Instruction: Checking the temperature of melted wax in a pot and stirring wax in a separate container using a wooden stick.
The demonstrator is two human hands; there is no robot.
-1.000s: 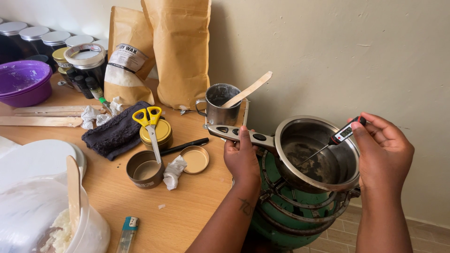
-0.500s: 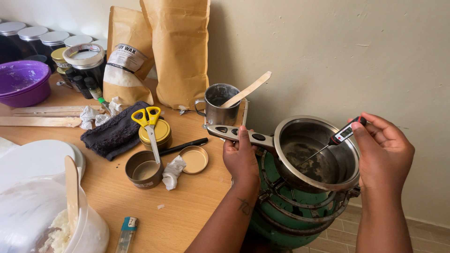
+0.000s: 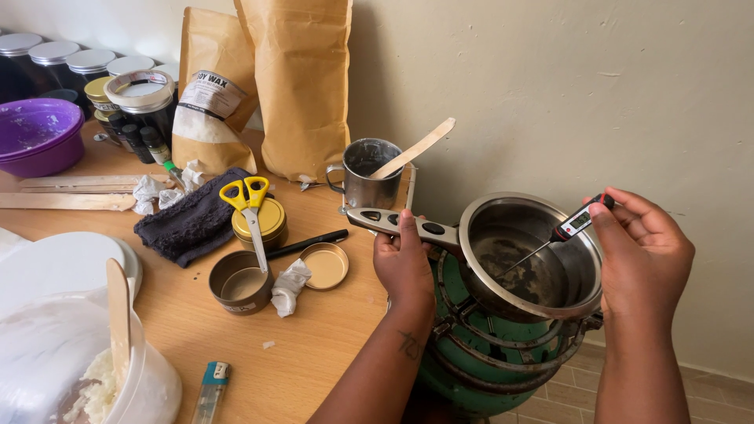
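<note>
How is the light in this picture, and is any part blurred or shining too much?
Head view: soft, even light; the saucepan rim shows mild glare; the paper bags cast a shadow on the wall; the plastic tub at the near edge looks slightly soft; both hands appear sharp.

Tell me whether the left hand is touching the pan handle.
Touching. The head view shows the left hand wrapped around the pan handle, thumb lying over its top, no gap.

Bare forearms, no sleeves; left-wrist tattoo (image 3: 409, 343)
</note>
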